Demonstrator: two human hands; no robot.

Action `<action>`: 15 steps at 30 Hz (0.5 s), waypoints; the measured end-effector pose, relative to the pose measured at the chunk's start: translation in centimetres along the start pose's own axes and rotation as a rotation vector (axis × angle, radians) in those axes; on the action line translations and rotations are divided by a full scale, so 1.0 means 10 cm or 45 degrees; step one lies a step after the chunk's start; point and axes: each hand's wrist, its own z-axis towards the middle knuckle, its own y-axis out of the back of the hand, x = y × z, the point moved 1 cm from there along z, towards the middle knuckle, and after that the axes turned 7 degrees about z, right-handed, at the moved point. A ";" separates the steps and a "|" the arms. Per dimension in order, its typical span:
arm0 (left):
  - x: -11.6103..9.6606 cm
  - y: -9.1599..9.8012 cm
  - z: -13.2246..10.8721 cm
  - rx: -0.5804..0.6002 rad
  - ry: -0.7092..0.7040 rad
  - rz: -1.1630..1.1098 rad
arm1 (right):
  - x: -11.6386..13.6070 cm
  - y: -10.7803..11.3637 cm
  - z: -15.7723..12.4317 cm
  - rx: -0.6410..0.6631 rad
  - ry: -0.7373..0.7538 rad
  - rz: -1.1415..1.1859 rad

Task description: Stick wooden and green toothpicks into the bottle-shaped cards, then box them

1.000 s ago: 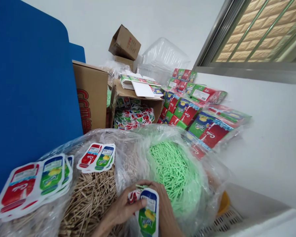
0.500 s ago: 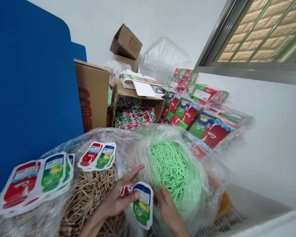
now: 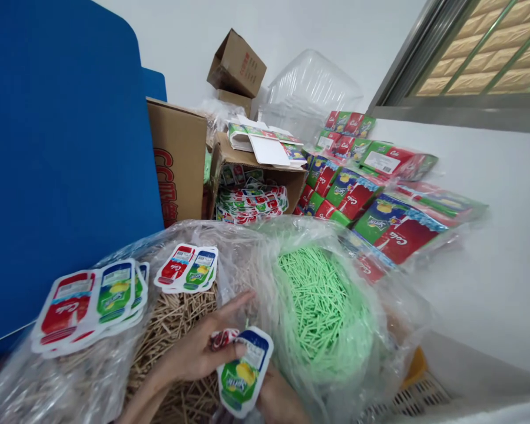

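Observation:
My left hand (image 3: 198, 347) is closed on a printed Sprite-and-Cola card (image 3: 244, 374), thumb across its front and index finger stretched out beyond it. The card is bent, its green Sprite half facing me and tilted. My right hand (image 3: 280, 394) is behind the card's lower right side, its fingers hidden. Beneath my left hand lie thin brown paper sticks (image 3: 176, 321) in a clear bag. To the right, a clear bag holds short light-green sticks (image 3: 318, 303). Stacks of similar cards rest at the left, a large stack (image 3: 90, 300) and a smaller one (image 3: 189, 268).
An open carton (image 3: 258, 203) full of loose cards stands behind the bags, with flat card packaging (image 3: 269, 150) on top. Wrapped Cola-and-Sprite boxes (image 3: 380, 221) are piled at the right. A blue panel (image 3: 66, 141) rises on the left. A basket (image 3: 417, 396) sits at lower right.
My right hand has moved left and down from beside the green sticks to behind the card. The card has tilted in my left hand. The view has shifted slightly.

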 end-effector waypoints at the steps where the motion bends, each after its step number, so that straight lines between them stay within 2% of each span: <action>1: 0.02 0.02 -0.04 0.012 0.017 -0.034 | 0.01 -0.07 0.00 0.054 -0.074 0.094; 4: 0.10 0.03 -0.18 0.132 0.087 -0.066 | 0.01 -0.25 0.04 0.187 -0.233 0.322; 6: 0.14 0.04 -0.28 0.111 0.150 -0.078 | -0.04 -0.31 0.08 0.207 -0.254 0.361; 10: 0.12 0.09 -0.45 -0.079 0.116 -0.012 | -0.22 -0.39 0.15 0.159 -0.284 0.403; 12: 0.11 0.09 -0.51 -0.063 0.084 0.036 | -0.28 -0.41 0.16 0.137 -0.315 0.415; 15: 0.15 0.04 -0.57 0.024 0.131 0.053 | -0.34 -0.44 0.13 0.075 -0.356 0.354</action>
